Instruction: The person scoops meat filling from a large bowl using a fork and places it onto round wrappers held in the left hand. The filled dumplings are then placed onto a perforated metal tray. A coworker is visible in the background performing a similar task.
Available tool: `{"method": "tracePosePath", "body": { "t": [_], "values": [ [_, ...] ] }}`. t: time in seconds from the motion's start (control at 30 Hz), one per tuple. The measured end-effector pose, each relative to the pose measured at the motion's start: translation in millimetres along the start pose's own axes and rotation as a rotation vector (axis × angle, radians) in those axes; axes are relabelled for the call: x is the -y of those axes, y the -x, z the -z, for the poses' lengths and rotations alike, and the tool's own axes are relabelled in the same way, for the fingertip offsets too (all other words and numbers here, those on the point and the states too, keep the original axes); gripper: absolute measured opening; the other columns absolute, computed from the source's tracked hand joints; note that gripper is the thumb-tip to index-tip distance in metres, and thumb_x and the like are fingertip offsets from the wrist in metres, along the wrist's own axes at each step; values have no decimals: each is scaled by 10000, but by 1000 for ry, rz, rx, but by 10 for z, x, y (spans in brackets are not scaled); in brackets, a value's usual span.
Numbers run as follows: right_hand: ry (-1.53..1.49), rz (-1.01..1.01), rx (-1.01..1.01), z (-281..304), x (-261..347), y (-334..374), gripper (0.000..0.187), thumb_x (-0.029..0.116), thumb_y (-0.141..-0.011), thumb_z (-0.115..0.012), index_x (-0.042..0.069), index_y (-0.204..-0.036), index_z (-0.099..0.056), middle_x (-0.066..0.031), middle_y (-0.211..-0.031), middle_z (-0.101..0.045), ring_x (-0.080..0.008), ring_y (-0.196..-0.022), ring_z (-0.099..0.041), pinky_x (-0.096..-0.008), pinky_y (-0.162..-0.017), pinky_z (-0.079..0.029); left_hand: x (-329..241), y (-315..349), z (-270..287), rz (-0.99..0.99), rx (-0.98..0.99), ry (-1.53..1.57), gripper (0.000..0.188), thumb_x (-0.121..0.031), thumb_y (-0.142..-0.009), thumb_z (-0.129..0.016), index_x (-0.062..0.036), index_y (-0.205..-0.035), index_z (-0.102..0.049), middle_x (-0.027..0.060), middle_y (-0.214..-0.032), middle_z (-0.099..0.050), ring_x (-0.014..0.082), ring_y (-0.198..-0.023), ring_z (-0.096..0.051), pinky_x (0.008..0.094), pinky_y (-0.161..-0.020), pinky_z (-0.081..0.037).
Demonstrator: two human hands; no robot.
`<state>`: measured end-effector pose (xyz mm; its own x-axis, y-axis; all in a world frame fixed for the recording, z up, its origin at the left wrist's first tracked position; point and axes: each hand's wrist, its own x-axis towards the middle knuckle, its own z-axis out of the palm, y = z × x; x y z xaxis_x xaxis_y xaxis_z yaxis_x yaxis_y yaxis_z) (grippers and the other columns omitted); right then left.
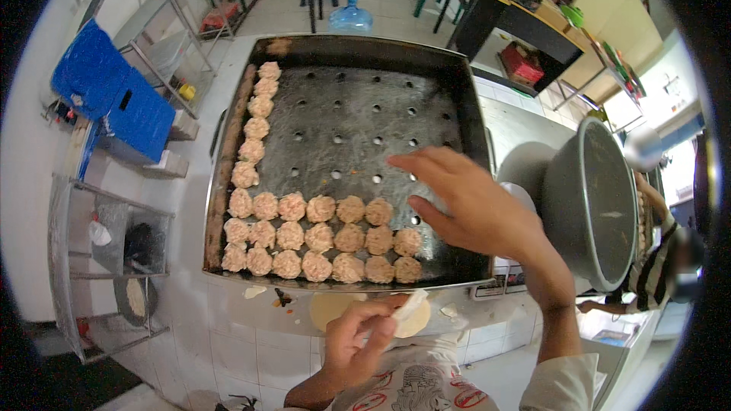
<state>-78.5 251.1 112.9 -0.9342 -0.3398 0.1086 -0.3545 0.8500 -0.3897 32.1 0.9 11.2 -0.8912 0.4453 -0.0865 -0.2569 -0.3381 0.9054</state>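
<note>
Currently: L hand pinching thin pale sheet, R hand wide over dark tray.
Shirt nr L hand has red & dk print, too small to read. Pinkish lumps in tray: rows beyond L hand & just L of R hand, plus column farther L. Pale disc partly behind L hand; gray tub R of R hand.

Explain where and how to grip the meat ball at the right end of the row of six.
The end meat ball is probably best pinched lightly round its upper sides, coming down from the right: its lumpy top is uncovered and its right side open, while other meat balls crowd its left and near sides.
</note>
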Motion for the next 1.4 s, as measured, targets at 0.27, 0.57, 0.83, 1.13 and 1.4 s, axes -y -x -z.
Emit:
{"method": "tracePosePath", "body": {
  "t": [0.27, 0.57, 0.83, 1.13, 1.4],
  "values": [
    [551, -542, -528, 1567, -903, 2095, 199, 145, -998, -663, 15, -1109, -763, -183, -1161, -752, -350, -1094, -703, -465, -994, -521, 49, -120, -593, 196, 47, 304, 473, -42, -879, -850, -36, -1198, -502, 223, -1124, -763, 318, -1064, -760, 462, -1010, -584],
    [464, -775, 515, 1413, -2017, 3112, 236, 191, -941, -671, -13, -908, -787, -235, -961, -795, -410, -927, -790, -537, -814, -636, 205, -352, -1770, 83, 739, -5, 237, -89, -1093, -626, 48, -1278, -682, 233, -1371, -725, 340, -1358, -645, 455, -1203, -450],
    [655, -970, 225, 2074, -3047, 3658, 295, 252, -997, -635, 0, -947, -781, -239, -900, -764, -436, -847, -748, -552, -754, -596, 482, -708, -2792, -631, 825, -691, 215, -103, -905, -759, -108, -1117, -796, 199, -1721, -388, 469, -1638, -217, 628, -1276, -276],
    [295, -743, 130, 1221, -3540, 3655, 447, 439, -1041, -634, 30, -931, -776, -245, -866, -753, -464, -817, -741, -550, -755, -601, 682, -858, -2903, -577, 892, -928, 192, -129, -866, -815, -108, -1057, -816, 122, -1719, -360, 496, -1636, -147, 691, -1289, -213],
    [646, -868, 216, 1706, -2599, 3374, 501, 541, -1000, -679, 95, -816, -814, -179, -793, -758, -401, -765, -750, -516, -677, -601, 739, -910, -2918, -592, 902, -895, 193, -147, -873, -812, -132, -1065, -817, 126, -1745, -319, 494, -1644, -116, 703, -1289, -201]
  ]
}}
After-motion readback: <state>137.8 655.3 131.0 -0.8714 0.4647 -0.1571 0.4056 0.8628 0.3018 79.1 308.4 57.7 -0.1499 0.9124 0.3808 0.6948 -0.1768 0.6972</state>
